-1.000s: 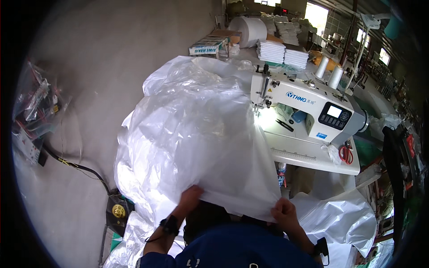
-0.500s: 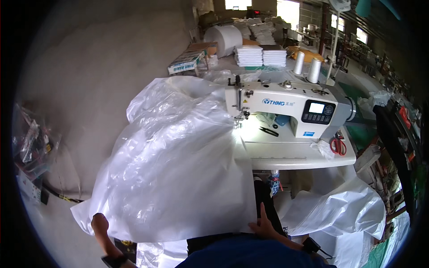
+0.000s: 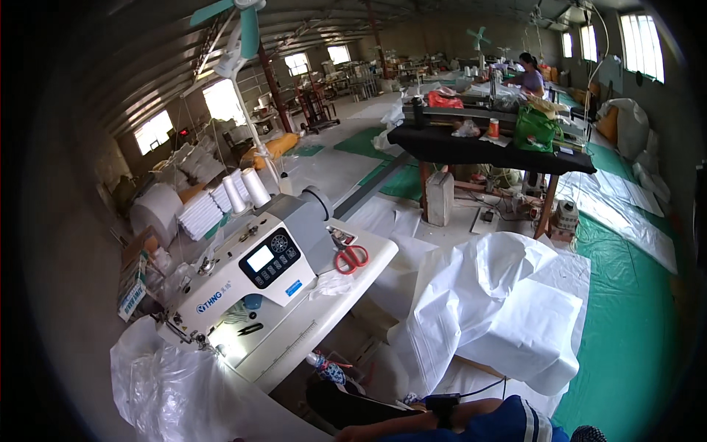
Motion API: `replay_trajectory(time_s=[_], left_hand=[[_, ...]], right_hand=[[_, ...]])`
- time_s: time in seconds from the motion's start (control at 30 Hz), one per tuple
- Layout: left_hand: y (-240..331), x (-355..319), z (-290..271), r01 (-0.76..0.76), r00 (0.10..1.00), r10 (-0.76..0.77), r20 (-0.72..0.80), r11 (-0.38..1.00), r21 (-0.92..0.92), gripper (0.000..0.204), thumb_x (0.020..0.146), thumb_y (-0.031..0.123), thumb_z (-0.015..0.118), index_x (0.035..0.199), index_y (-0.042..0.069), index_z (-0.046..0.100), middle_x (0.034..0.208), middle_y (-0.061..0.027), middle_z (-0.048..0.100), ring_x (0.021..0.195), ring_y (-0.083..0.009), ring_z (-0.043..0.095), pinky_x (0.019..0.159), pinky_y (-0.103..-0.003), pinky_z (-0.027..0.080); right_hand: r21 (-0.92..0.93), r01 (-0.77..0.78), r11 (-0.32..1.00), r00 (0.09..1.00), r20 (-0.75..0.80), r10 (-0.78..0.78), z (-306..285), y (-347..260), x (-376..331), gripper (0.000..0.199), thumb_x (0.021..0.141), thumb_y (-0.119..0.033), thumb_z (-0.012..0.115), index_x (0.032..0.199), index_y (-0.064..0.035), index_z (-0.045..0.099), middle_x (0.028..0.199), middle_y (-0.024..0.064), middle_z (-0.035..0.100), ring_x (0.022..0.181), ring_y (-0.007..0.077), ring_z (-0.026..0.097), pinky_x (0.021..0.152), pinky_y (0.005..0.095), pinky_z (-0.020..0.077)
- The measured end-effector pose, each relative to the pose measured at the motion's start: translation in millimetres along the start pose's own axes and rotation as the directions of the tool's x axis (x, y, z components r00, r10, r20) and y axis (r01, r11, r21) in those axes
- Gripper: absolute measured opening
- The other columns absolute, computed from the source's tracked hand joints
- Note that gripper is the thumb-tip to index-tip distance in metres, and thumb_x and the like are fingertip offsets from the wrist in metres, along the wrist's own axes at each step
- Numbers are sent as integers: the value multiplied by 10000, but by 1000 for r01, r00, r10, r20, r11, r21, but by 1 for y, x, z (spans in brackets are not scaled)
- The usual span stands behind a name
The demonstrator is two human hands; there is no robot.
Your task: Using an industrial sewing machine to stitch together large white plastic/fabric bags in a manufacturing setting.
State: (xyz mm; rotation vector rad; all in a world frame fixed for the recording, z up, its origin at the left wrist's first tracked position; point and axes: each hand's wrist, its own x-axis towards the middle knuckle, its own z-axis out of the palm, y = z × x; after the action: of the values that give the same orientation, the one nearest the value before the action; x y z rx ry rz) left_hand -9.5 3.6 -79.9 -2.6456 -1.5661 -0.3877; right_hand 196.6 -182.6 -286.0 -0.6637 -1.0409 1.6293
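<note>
White plastic sheet (image 3: 166, 387) sits at lower left, bunched and glossy on its far side, smoother toward the lower edge; its upper part runs up to the lit needle end of the sewing machine (image 3: 236, 283), though whether the foot pins it is too small to tell. Sheet probably hangs off that side because it is far bigger than the white worktable (image 3: 298, 342). Right hand (image 3: 368, 431) is only a strip along the lower edge, near the sheet and past a black wrist device (image 3: 443, 401); fingers cut off, so can't tell how wide they are or whether they grip anything. Left hand is out of frame, so its spread and hold can't be told either. Thread cones (image 3: 256, 188) stand upright behind the machine, likely so thread can feed over the top. Black snips (image 3: 250, 329) lie under the machine arm, close to the needle, presumably for quick thread cutting; red-handled scissors (image 3: 351, 259) rest at the table's right end, seemingly parked within reach but off the sewing area. A second white sheet (image 3: 479, 309) is heaped right of the table, apart from either tool, folds standing up; green floor covering (image 3: 618, 324) stretches beyond it, maybe to keep material clean. A co-worker (image 3: 532, 79) is far back, behind another table.
</note>
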Motion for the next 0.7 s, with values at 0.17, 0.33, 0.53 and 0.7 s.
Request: replay_trajectory(time_s=[0.17, 0.33, 0.53, 0.7], left_hand=[[-8, -17, -13, -118, 984, 178, 27, 750, -651, 135, 950, 94, 514, 925, -14, 590, 857, -112, 652, 647, -185, 641, 562, -300, 543], [39, -44, -48, 425, 871, 187, 454, 178, -888, 159, 961, 115, 541, 1065, -4, 533, 907, -159, 662, 694, -251, 695, 556, -321, 532], [34, -18, 7, 10, 943, 13, -333, 998, 67, 357, 843, 226, 694, 1113, 34, 560, 1099, -122, 605, 1059, -310, 591, 870, -457, 456], [-30, 9, 72, 66, 998, -65, -15, 992, 110, 115, 792, 97, 558, 893, 70, 606, 916, -128, 618, 903, -324, 609, 768, -477, 476]], right_hand=[[-392, -144, 909, 988, -108, 110, 14, -53, -34, 356, 975, -275, 573, 1244, -48, 633, 1150, 78, 665, 1058, 158, 595, 936, 312, 465], [-265, -386, 884, 915, -232, 330, 50, -124, -47, 336, 973, -231, 588, 1240, -30, 621, 1108, 32, 659, 1038, 110, 572, 939, 291, 452], [-233, -468, 852, 871, -287, 400, 64, -147, -46, 358, 991, -264, 582, 1252, -20, 611, 1110, 26, 654, 1020, 105, 572, 928, 280, 452], [-175, -337, 925, 932, -201, 302, 52, -109, -46, 359, 1001, -287, 570, 1224, -11, 622, 1069, 30, 665, 996, 95, 568, 899, 285, 465]])
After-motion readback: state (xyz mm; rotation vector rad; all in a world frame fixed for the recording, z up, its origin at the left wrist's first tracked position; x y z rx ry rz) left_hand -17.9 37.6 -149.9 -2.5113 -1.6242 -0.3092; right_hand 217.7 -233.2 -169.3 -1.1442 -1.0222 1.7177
